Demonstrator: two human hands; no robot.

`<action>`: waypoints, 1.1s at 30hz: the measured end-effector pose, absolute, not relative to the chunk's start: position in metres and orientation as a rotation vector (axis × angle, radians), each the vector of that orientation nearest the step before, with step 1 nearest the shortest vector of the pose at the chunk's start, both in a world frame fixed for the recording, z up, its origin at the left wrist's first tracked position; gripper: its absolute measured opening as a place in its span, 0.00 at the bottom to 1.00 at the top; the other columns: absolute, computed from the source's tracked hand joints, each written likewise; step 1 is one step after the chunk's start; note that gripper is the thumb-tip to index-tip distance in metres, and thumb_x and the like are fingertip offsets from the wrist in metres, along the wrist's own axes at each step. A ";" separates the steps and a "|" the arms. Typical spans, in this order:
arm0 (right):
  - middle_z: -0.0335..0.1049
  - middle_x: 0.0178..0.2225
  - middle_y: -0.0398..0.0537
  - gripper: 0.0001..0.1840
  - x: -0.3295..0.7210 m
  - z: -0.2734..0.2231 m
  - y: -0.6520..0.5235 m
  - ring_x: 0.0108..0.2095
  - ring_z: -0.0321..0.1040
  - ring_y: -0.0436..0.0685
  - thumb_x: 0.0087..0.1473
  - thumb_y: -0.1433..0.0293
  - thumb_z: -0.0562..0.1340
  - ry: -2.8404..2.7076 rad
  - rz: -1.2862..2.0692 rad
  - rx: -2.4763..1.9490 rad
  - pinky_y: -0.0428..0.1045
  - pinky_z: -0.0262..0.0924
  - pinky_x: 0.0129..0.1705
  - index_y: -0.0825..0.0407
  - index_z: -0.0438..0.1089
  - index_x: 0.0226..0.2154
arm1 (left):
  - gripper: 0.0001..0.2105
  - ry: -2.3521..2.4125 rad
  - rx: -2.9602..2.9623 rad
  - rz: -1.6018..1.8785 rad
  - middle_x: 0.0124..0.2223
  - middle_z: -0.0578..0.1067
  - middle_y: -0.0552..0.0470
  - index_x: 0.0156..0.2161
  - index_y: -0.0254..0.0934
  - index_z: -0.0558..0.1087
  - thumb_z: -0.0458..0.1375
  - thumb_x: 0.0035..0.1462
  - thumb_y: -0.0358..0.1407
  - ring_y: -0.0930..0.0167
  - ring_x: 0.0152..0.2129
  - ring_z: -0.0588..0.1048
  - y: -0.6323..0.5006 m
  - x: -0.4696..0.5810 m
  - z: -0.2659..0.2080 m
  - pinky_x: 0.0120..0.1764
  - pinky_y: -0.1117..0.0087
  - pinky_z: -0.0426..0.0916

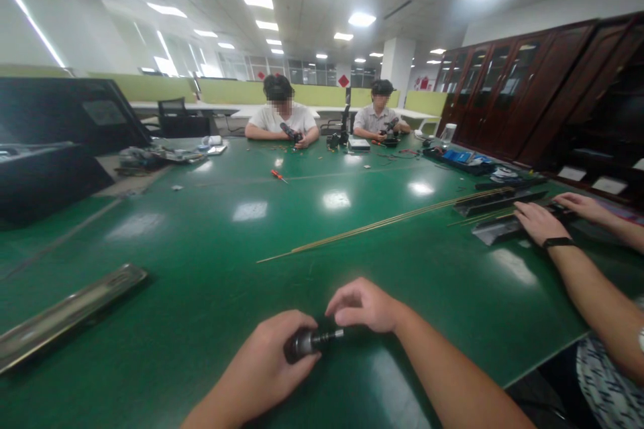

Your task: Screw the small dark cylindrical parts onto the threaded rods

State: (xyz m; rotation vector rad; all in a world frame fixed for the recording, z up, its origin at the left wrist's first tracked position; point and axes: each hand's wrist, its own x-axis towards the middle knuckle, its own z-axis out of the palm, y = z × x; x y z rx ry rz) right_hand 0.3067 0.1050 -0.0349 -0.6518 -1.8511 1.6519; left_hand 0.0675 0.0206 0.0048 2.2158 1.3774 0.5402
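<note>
My left hand (276,355) is wrapped round a dark cylindrical part (302,345) low over the green table. From this part a thin stepped shaft (329,335) with a pale tip points right. Just above and to the right of the tip is my right hand (365,306), its fingers bent and a gap showing between finger and thumb. I see nothing held in it. The shaft's tip appears apart from these fingers. My left palm hides the rear of the part.
A long metal tray (75,315) lies at left. Thin brass-coloured rods (377,222) stretch diagonally across the table. At right, a co-worker's hands (541,222) rest by dark metal channels (496,229). A red screwdriver (278,175) lies farther back, before two seated people (282,117).
</note>
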 end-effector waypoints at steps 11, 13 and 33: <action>0.74 0.27 0.47 0.17 0.305 -0.028 0.097 0.27 0.67 0.52 0.49 0.60 0.72 -2.062 1.461 -0.600 0.45 0.60 0.30 0.57 0.82 0.35 | 0.08 1.343 2.241 0.512 0.38 0.78 0.57 0.42 0.45 0.76 0.63 0.56 0.35 0.70 0.37 0.76 0.019 0.075 0.006 0.41 0.70 0.66; 0.74 0.26 0.47 0.16 0.304 -0.028 0.095 0.26 0.67 0.51 0.49 0.61 0.72 -2.093 1.430 -0.603 0.45 0.59 0.30 0.57 0.82 0.35 | 0.10 1.350 2.220 0.509 0.40 0.79 0.57 0.43 0.46 0.76 0.64 0.54 0.34 0.70 0.38 0.76 0.018 0.076 0.003 0.43 0.70 0.66; 0.72 0.22 0.45 0.15 0.297 -0.032 0.088 0.22 0.63 0.48 0.46 0.62 0.71 -2.128 1.395 -0.704 0.43 0.56 0.24 0.58 0.81 0.31 | 0.04 1.514 2.070 0.598 0.32 0.78 0.57 0.32 0.40 0.75 0.64 0.50 0.35 0.71 0.31 0.75 0.018 0.086 0.003 0.35 0.72 0.62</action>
